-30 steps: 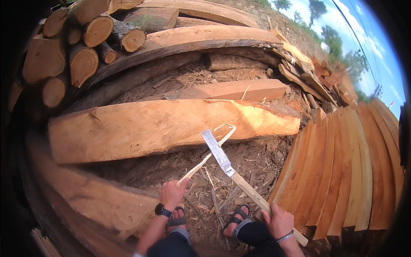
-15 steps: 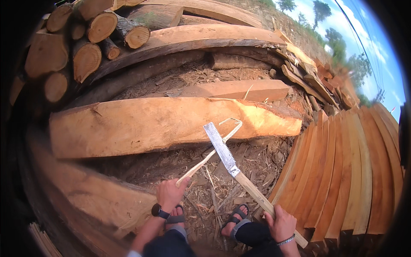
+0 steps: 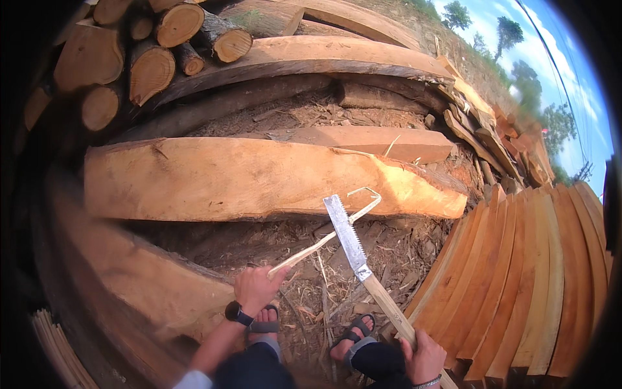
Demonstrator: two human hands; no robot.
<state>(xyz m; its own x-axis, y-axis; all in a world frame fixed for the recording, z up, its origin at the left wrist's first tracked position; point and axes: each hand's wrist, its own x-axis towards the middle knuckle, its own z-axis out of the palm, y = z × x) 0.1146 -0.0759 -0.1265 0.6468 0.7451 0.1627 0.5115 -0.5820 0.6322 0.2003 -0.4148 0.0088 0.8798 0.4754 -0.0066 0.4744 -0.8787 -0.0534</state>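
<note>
My left hand (image 3: 258, 289) is closed round the near end of a thin pale strip of wood (image 3: 310, 251), which slants up to the right and bends back on itself at its far end. In my right hand (image 3: 426, 356) is a handsaw (image 3: 348, 237) with a straight wooden handle and a short, toothed metal blade. The blade points up and to the left and crosses the strip near its middle; whether they touch I cannot tell. Beyond both lies a long sawn slab (image 3: 259, 178), its edge just behind the bent end of the strip.
Sawn boards (image 3: 512, 279) stand in a row at the right. Cut logs (image 3: 152, 71) are stacked at the far left. Another slab (image 3: 142, 259) lies at the near left. Wood chips (image 3: 389, 249) and bark cover the ground round my sandalled feet.
The view has shifted, so the surroundings sit a little further right. The saw blade has come slightly lower along the strip. Both hands keep their grip.
</note>
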